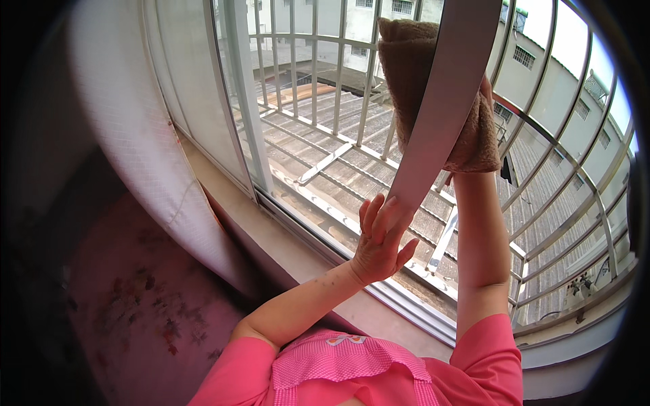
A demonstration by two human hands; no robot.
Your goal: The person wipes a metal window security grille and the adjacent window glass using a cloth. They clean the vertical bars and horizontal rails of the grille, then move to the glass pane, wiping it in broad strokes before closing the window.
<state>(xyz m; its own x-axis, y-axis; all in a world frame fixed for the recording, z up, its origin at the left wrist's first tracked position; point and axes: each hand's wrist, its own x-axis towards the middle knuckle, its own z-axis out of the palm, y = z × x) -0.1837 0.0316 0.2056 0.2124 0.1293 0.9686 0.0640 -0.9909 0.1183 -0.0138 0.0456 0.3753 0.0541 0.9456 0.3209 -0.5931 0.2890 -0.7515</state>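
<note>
A pale metal window-frame upright (442,116) slants up in front of me. My left hand (383,241) rests against its lower part with the fingers spread, holding nothing. Beyond the upright, my right arm is raised high. My right hand (486,90) is on a brown plush cloth (406,66), which shows on both sides of the upright. Most of that hand is hidden by the cloth and the frame, so its exact grip is hard to see.
Curved metal security bars (340,86) enclose the outside of the window, above a corrugated roof (304,142). A sliding track (406,304) runs along the sill (274,243). To the left hangs a white curtain (137,137), beside a dark floral-patterned surface (152,314).
</note>
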